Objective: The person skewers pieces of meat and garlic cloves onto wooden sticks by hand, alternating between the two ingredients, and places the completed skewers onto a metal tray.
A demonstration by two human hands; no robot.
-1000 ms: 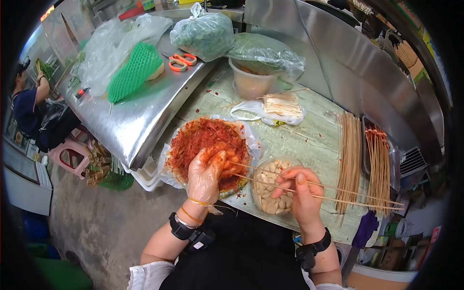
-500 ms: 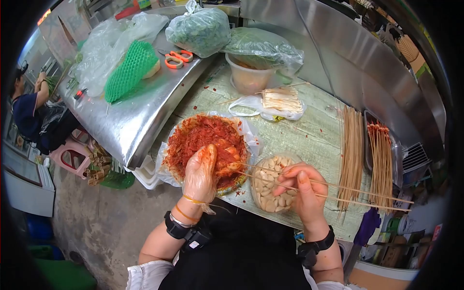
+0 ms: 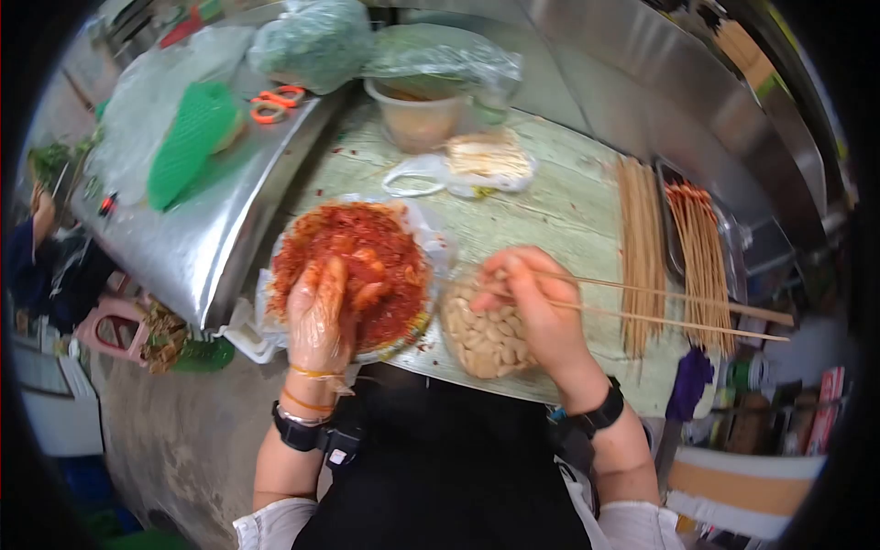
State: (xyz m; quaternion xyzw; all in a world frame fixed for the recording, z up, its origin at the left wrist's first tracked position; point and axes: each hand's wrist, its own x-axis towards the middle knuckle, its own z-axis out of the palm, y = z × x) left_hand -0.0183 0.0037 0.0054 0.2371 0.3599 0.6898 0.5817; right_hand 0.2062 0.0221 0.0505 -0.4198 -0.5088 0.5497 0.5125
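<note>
Got the gloved left hand (image 3: 321,307) sunk in the red marinated mix (image 3: 376,247), fingers curled (grip unclear). Pinching two skewers (image 3: 660,307) in the bare right hand (image 3: 532,307) over the tub of pale chunks (image 3: 477,339), points aimed away. Stashed spare sticks (image 3: 639,238) beyond, reachable.

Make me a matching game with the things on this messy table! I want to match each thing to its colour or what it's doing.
Things:
1. scissors
2. foam net
3. right hand
4. left hand

Colour or state:
A. green
B. gloved, fingers in the red mix
C. orange handles
D. holding two skewers

Right pairs: 1-C, 2-A, 3-D, 4-B
</note>
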